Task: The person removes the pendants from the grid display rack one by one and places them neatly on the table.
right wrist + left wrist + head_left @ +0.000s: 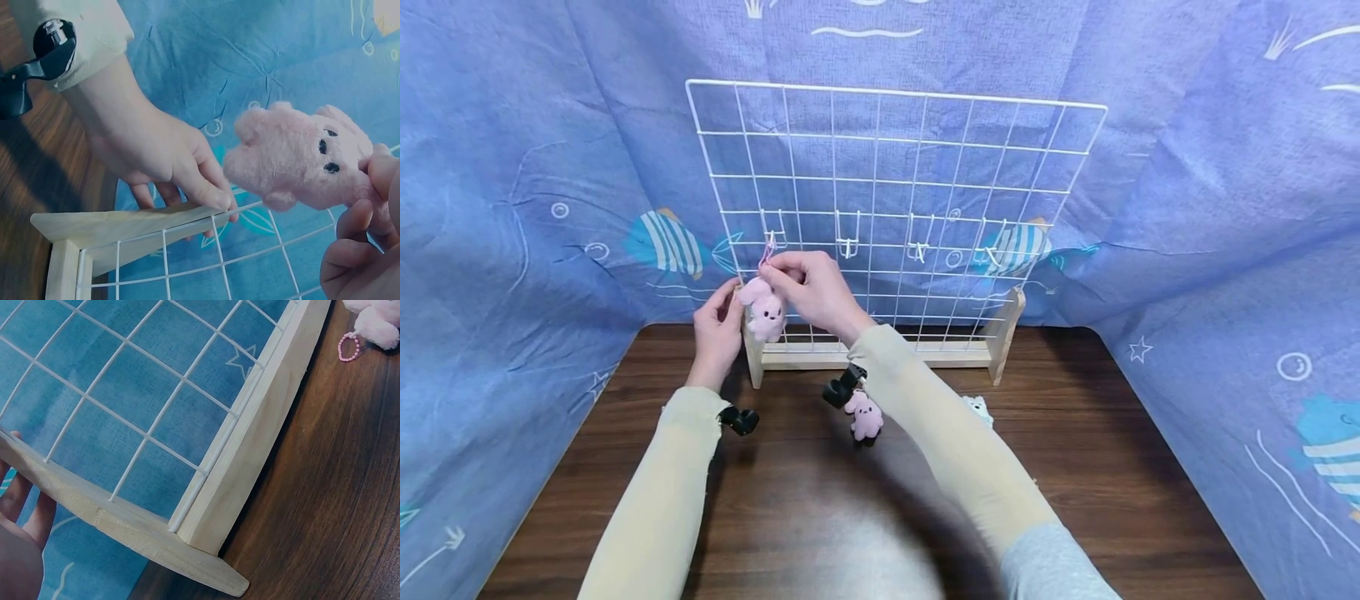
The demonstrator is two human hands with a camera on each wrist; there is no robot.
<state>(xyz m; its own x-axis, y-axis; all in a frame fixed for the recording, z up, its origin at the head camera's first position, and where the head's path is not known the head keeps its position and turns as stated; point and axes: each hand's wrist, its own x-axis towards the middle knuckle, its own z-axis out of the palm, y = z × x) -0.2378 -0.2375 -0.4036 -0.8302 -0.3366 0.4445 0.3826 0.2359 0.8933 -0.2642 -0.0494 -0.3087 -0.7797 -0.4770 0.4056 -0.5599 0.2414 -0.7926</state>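
A pink plush keychain (766, 310) with long ears hangs from my right hand (820, 292), which pinches it at its top in the right wrist view. Its pink loop (768, 250) reaches up to the leftmost hook (772, 237) on a white wire grid (895, 177); whether the loop is over the hook I cannot tell. With thumb and fingers on opposite sides, my left hand (159, 147) grips the upper end of the grid's left wooden side post (119, 522).
Several more hooks, such as one (847, 243) beside the leftmost, line the grid. On the brown table (805, 517) lie another pink plush (867, 418) with a bead loop (348, 347) and a white plush (977, 408), partly behind my right sleeve. Blue fabric (1187, 208) surrounds the table.
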